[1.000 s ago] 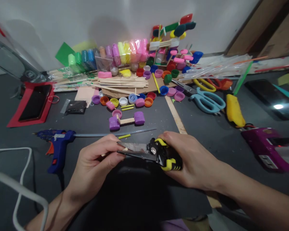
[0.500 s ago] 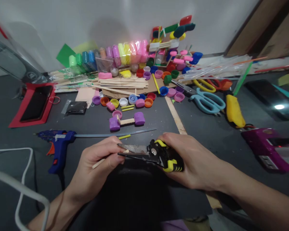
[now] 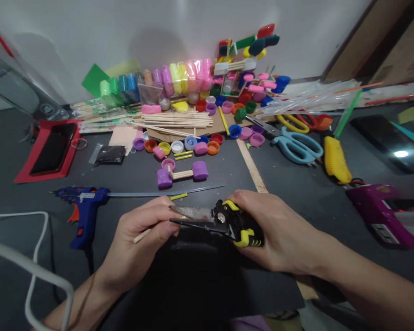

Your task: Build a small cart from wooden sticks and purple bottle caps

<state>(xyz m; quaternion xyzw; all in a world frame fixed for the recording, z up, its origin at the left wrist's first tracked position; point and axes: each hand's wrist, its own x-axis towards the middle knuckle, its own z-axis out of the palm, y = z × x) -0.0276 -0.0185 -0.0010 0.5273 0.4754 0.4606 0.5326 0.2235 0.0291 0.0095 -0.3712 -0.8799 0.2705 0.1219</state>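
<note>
My left hand (image 3: pixel 141 239) pinches a thin wooden stick (image 3: pixel 142 235) between thumb and fingers, its near end sticking out at the lower left. My right hand (image 3: pixel 279 230) is wrapped round the black and yellow handles of a pair of cutters (image 3: pixel 221 218). The blades point left, slightly apart, with the far part of the stick between them and their tips at my left fingertips. Just beyond, a short yellow stick piece (image 3: pixel 178 196) lies on the dark table. Two purple blocks (image 3: pixel 199 170) joined by wooden sticks (image 3: pixel 182 174) stand farther back.
A blue glue gun (image 3: pixel 86 207) with a long glue stick lies left, near a white cable (image 3: pixel 37 276). Behind are coloured bottle caps (image 3: pixel 177 147), wooden sticks (image 3: pixel 179 120) and clay tubes (image 3: pixel 172 78). Blue-handled scissors (image 3: pixel 298 145) and a purple device (image 3: pixel 382 211) are on the right.
The cutter blades have closed slightly around the stick, and less of the stick's far end shows between them. Both hands stay nearly in place.
</note>
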